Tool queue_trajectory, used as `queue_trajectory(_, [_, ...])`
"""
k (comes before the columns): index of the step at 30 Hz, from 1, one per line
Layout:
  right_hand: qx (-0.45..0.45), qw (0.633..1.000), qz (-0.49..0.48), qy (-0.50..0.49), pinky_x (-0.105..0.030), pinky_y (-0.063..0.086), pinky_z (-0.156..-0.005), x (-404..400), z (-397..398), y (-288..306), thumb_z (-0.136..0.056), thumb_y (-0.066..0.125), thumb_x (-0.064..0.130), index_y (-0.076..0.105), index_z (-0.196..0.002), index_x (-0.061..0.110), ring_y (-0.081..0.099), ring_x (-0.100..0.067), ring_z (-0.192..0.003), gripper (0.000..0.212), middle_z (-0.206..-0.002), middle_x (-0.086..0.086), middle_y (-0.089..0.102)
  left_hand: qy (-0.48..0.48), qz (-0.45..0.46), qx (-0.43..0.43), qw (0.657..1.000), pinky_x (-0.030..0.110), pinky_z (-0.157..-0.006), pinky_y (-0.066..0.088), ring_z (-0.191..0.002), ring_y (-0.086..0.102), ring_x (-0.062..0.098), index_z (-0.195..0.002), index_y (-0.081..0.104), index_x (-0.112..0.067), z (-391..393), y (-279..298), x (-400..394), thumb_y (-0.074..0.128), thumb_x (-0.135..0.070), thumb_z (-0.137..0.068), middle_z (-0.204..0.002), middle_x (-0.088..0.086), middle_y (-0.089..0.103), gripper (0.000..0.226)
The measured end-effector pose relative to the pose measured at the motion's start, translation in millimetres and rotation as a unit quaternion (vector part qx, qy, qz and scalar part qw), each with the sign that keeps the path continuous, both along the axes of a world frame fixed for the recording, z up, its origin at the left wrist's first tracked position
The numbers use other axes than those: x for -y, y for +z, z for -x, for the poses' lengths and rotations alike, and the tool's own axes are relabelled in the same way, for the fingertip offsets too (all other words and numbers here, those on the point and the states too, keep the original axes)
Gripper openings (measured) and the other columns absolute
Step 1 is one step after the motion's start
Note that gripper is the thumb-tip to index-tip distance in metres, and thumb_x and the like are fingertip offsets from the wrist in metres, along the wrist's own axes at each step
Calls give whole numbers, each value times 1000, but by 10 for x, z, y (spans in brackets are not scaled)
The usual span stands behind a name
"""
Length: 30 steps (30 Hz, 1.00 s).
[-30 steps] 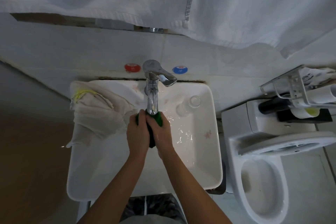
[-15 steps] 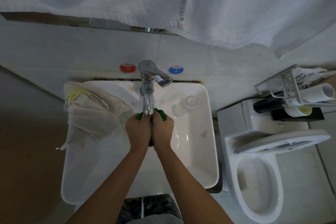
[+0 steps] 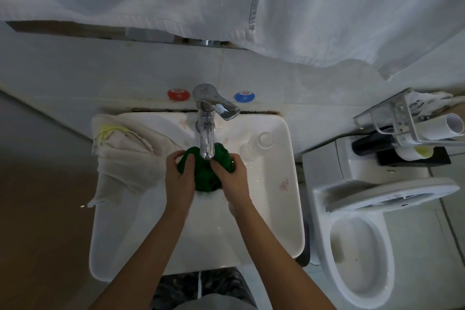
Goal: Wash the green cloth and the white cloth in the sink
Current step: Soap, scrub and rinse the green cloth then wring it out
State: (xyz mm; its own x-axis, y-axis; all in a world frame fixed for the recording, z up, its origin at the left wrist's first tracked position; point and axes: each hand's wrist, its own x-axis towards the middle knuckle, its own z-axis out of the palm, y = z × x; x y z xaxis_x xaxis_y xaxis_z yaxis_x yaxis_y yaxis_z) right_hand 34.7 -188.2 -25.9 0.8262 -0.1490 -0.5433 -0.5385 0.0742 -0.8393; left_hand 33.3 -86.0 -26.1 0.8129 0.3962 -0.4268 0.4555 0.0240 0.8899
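The green cloth (image 3: 205, 173) is bunched up right under the spout of the chrome faucet (image 3: 207, 121), over the white sink (image 3: 281, 209). My left hand (image 3: 180, 181) grips its left side and my right hand (image 3: 232, 181) grips its right side, fingers curled into the fabric. The white cloth (image 3: 123, 158) lies crumpled over the sink's left rim, a yellow-stitched corner at its top, apart from both hands.
A clear bottle (image 3: 256, 146) lies on the sink's right back ledge. A toilet (image 3: 364, 246) stands to the right, with a wire rack (image 3: 412, 123) of rolls above its tank. White towels (image 3: 251, 2) hang overhead. Red and blue wall marks flank the faucet.
My hands were pressed together round the cloth; now they have drawn apart and the green cloth shows spread between them under the spout.
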Motion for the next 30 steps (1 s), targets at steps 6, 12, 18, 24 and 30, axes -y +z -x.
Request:
queue_trajectory(6, [67,997,20,-20,-21,54,-81,-62,110,-11,-78,62,-12,55,-114,16,59,-12,-99,46,-104,6,59,-100,63,-45,992,39,-88,54,-102,62,16,-120,52,-18,17,31,47,53,-41,-94,-107,-3,62,35])
queue_trajectory(12, [61,996,-60,32,-24,48,-99,-66,212,28,-76,60,18,43,-132,29,52,-5,-115,60,-124,14,52,-70,59,-27,995,36,-78,56,-96,62,20,-111,50,-17,35,94,20,61,-13,-90,-100,-4,59,24])
queue_trajectory(18, [-62,996,-62,-6,-32,54,-93,-16,142,23,-93,60,39,42,-139,28,57,-17,-112,51,-125,3,53,-121,118,12,986,20,-61,54,-90,58,14,-108,50,-11,149,177,-48,45,21,-77,-100,0,56,45])
queue_trajectory(24, [-32,999,-22,-37,-32,57,-72,34,142,43,-84,67,19,64,-96,16,65,-21,-88,13,-92,-7,67,-112,206,-19,972,32,-64,54,-97,57,22,-118,50,-15,201,85,-139,46,-1,-55,-110,5,57,65])
queue_trajectory(30, [4,997,0,-78,-25,53,-76,-51,218,15,-93,59,14,61,-98,17,61,-14,-86,6,-90,1,62,-125,154,-35,979,19,-74,53,-101,60,9,-121,51,-23,212,53,-37,60,-20,-92,-113,-4,60,31])
